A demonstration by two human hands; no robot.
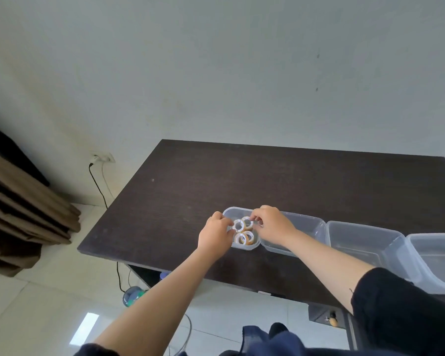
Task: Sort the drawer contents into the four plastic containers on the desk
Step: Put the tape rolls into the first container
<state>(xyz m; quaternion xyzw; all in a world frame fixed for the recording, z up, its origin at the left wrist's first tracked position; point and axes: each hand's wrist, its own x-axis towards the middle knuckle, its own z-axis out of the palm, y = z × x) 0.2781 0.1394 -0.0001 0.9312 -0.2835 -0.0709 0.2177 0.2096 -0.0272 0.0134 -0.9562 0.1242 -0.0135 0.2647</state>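
1. Tape rolls [243, 231], four as I count them, sit in the leftmost container [233, 211] on the tabletop [216, 176].
2. My left hand [215, 235] pinches one roll; right hand [272, 223] fingers pinch another.
3. Three containers [357, 235] toward three o'clock look empty; sorting seems barely begun.

One head-worn wide view looks forward and down from near the bench [267, 181], which fills the middle and right of the frame; wall above, floor at lower left, arms reaching in from below.
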